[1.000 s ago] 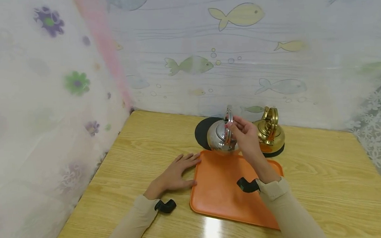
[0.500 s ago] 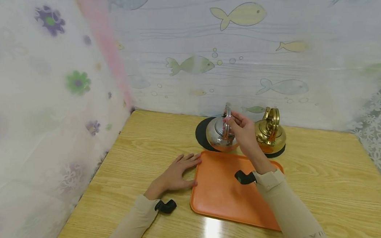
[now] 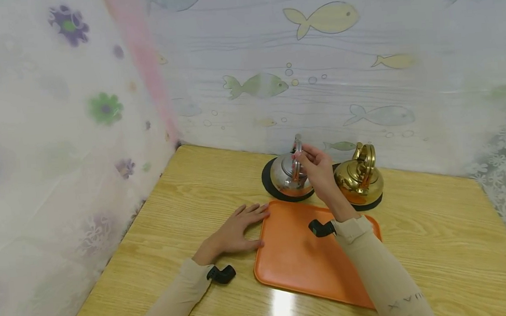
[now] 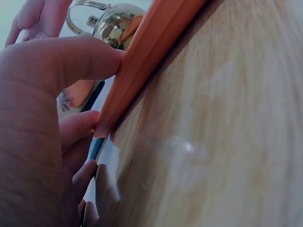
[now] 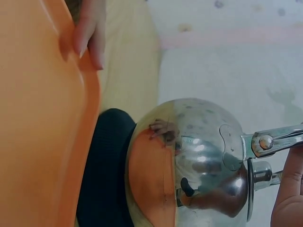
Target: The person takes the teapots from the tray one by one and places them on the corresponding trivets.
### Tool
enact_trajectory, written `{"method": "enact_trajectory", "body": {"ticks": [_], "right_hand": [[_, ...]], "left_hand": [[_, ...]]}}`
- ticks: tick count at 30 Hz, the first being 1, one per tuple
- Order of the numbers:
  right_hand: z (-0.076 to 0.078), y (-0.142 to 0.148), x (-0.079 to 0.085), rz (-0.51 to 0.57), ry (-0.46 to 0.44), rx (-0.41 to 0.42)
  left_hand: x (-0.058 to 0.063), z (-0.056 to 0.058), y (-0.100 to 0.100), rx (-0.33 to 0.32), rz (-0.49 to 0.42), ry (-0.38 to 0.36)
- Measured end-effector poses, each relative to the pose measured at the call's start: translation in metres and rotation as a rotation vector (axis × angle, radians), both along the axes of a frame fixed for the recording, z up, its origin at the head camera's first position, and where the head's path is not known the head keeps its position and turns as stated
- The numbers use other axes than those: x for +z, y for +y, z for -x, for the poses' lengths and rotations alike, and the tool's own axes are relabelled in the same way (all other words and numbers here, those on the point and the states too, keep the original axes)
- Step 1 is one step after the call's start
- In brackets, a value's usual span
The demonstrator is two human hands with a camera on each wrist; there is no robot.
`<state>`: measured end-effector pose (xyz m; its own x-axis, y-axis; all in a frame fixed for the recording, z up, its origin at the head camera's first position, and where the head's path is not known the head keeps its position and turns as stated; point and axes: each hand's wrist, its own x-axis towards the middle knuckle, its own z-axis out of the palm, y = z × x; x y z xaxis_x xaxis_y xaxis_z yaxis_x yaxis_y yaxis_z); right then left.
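My right hand (image 3: 320,173) grips the upright handle of a shiny silver kettle (image 3: 283,175) at the back of the table. The kettle is upright over a round black mat (image 3: 269,188), whose edge shows around its base. In the right wrist view the kettle (image 5: 203,156) stands just past the orange tray's rim, beside the black mat (image 5: 104,175). My left hand (image 3: 236,231) lies with spread, fairly straight fingers at the left edge of the orange tray (image 3: 298,252). In the left wrist view, thumb and fingertips touch the tray's side (image 4: 137,71).
A gold kettle (image 3: 356,183) stands to the right on a second black mat (image 3: 371,205). Behind the wooden table (image 3: 449,242) hangs a wall covering (image 3: 237,43) printed with fish; a flowered one (image 3: 40,166) is at the left.
The right hand has carried the silver kettle a little left and back, more fully over its black mat. The left hand stays at the tray's edge.
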<state>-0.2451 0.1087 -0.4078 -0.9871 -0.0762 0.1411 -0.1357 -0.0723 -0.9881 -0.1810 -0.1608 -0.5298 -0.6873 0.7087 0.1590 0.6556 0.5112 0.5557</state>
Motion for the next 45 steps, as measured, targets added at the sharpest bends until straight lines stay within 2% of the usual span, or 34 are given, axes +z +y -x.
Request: {"method": "enact_trajectory", "body": {"ticks": [10, 16, 31, 41, 45], "right_hand": [[0.004, -0.002, -0.004, 0.025, -0.019, 0.014], [0.006, 0.001, -0.008, 0.005, -0.022, 0.006], [0.010, -0.005, -0.025, 0.066, -0.004, -0.007], [0.010, -0.004, -0.031, 0.041, -0.038, -0.064], [0.008, -0.007, -0.032, -0.042, -0.053, -0.065]], "left_hand": [[-0.002, -0.004, 0.002, -0.009, 0.000, 0.020], [-0.001, -0.006, 0.005, -0.019, -0.009, 0.002], [0.000, -0.011, 0.001, -0.006, 0.026, -0.011], [-0.002, -0.014, 0.002, -0.016, -0.003, -0.024], [-0.002, -0.015, -0.001, -0.010, 0.000, -0.027]]}}
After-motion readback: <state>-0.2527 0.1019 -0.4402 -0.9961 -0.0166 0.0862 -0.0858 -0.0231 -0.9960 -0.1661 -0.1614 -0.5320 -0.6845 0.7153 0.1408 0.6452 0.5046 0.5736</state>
